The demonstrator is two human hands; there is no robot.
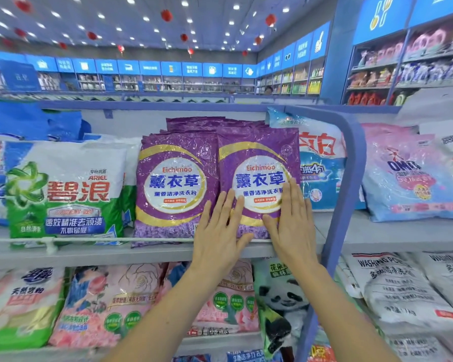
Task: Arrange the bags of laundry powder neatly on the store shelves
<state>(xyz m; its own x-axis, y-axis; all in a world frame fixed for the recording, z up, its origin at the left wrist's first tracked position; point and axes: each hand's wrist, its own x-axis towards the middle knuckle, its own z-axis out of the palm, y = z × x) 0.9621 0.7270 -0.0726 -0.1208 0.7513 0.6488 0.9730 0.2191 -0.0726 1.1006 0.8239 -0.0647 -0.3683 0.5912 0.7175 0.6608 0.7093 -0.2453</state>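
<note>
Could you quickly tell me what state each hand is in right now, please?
Left hand: open, pressed flat against the right purple bag.
Right hand: open, flat against the same bag.

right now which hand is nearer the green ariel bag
Left. Both press the right purple bag: left hand on its left edge, toward the green Ariel bag, right hand farther right.

The left purple bag [175,158] and the right purple bag [259,152] are marked with a gold arc, a white disc and blue characters. The Ariel bag [63,192] is coloured green and white, with red characters. A black-and-white panda is printed on the panda bag [280,296]. The shelf frame [351,165] is painted blue.
</note>
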